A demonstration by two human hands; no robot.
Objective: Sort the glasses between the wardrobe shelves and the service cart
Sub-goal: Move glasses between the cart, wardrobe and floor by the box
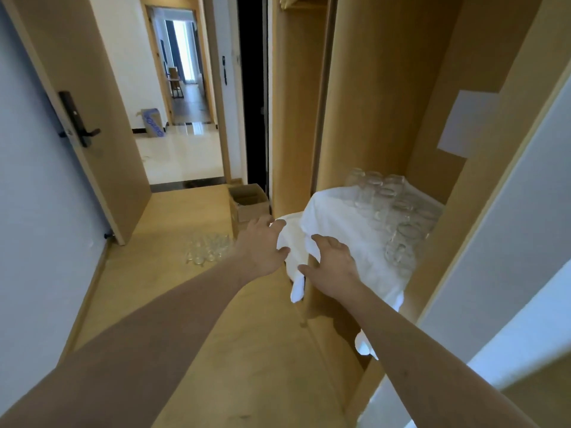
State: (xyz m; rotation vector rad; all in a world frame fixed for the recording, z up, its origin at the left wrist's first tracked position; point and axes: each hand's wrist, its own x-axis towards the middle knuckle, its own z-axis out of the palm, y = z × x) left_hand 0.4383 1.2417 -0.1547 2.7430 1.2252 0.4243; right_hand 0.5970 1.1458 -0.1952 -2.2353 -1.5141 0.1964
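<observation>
Both your hands are out at the front edge of the white cloth point(336, 220) that covers the wardrobe shelf point(432, 230): your left hand point(262, 247) has its fingers spread and touching the hanging corner of the cloth, and your right hand point(335, 262) lies with fingers spread flat on the cloth's front fold; neither grip is pinching anything. The shelf glasses point(389, 211) stand in a crowded cluster at the back right of that cloth, and a second group of glasses point(208, 247) sits on the wooden floor point(173, 273) to the left, near an open cardboard box point(248, 202). No service cart is in view. If you mean to smooth or straighten the cloth, I'd judge it wise to press and slide gently without tugging, since any pull on the fabric could drag the tightly packed glasses and tip them against each other
</observation>
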